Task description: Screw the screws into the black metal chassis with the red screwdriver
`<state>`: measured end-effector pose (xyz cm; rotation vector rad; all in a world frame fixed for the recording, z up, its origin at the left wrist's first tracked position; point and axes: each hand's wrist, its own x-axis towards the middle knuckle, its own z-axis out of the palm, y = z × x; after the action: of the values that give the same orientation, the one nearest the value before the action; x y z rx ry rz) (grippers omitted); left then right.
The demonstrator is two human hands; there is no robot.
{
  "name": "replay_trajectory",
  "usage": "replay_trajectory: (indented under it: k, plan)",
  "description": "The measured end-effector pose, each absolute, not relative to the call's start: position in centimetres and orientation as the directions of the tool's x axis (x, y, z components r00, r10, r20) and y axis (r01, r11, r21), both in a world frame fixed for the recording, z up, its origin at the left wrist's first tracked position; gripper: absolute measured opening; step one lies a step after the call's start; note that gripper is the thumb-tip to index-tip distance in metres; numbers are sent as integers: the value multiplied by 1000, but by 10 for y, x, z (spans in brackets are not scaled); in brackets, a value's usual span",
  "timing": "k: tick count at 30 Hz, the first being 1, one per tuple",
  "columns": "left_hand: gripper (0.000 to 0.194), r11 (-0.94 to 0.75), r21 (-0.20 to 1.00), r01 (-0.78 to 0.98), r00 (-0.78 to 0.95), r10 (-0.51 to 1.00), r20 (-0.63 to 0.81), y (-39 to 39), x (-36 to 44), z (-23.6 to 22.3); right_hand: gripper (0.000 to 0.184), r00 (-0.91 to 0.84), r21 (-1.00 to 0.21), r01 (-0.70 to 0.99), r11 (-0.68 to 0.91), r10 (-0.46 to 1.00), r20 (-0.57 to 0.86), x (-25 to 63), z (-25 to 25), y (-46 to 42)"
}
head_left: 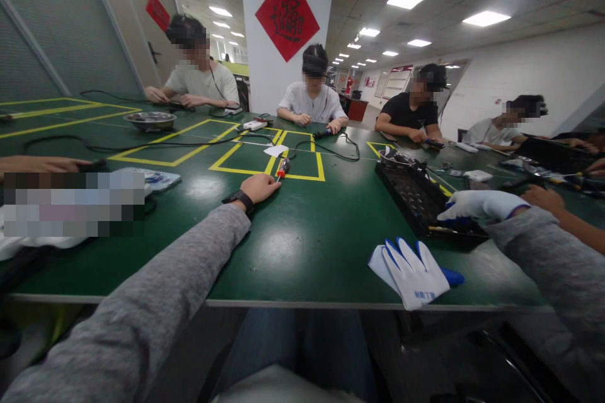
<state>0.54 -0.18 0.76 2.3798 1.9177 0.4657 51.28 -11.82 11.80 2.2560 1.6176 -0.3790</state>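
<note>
My bare left hand [259, 189], with a dark band on its wrist, reaches forward over the green table. Its fingers are closed at the metal shaft of a screwdriver [283, 167], whose red and black handle points away from me. My right hand [479, 205] wears a white glove with a blue palm. It reaches over the right side of a long black tray [406, 198], fingers curled at the tray's wall; their undersides are partly hidden. A spare white and blue glove [413, 272] lies near the table's front edge.
Yellow tape [302, 177] marks rectangles on the table [302, 233]. Black cables run across it, near a white power strip [255, 125], a white paper piece [275, 150] and a metal bowl [150, 121]. Several people sit around the table; a co-worker's arm [543, 198] is close to my right hand.
</note>
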Motion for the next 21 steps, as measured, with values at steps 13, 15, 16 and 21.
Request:
replay_trajectory:
  k: [13,15,16,21]
  plan:
    - [51,-232,235,944,188,963,194,-1,6,7,23,250,59,965,-254,834,-491,505,114,-116]
    - [51,-223,237,946,181,966,187,-2,6,7,22,236,46,968,-247,832,-501,510,111,-113]
    - [51,-219,236,947,177,966,186,-2,6,8,21,232,46,969,-242,835,-499,513,109,-112]
    - [50,-217,236,947,174,966,190,-3,7,9,24,207,4,972,-236,844,-495,518,106,-109]
